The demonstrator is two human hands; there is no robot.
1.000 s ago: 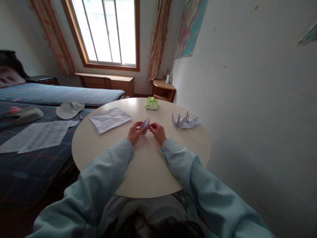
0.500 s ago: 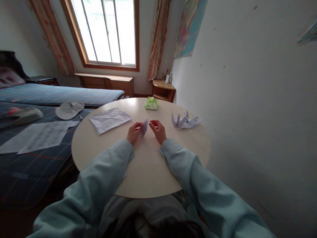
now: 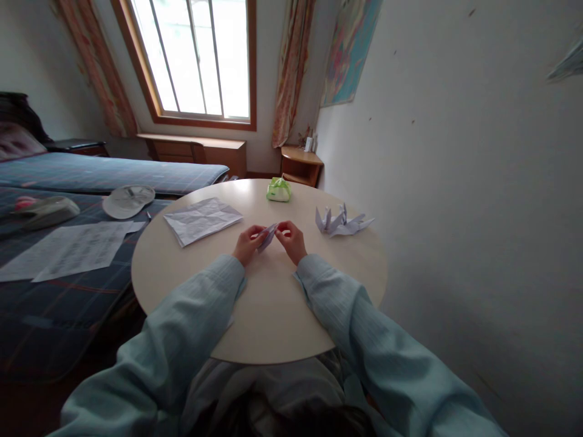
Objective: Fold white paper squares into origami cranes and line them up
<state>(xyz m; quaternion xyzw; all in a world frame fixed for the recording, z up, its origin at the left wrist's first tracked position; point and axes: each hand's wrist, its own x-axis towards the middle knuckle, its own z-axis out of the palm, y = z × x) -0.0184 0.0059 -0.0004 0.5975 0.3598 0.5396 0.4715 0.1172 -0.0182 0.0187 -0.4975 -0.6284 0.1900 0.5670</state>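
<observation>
Holds a small folded paper (image 3: 267, 238) at a slant between both hands, over the middle of the counter (image 3: 273, 315).
Grips its left side in the left hand (image 3: 246, 246), with fingers closed down to the paper's thickness; pinches the upper right tip in the right hand (image 3: 293, 243), with fingers likewise drawn almost together. Has a creased white sheet (image 3: 203, 220) spread on the counter to the left, a cluster of folded paper cranes (image 3: 342, 226) to the right, and a green-and-white packet (image 3: 279, 190) beyond the hands, near the far edge.
</observation>
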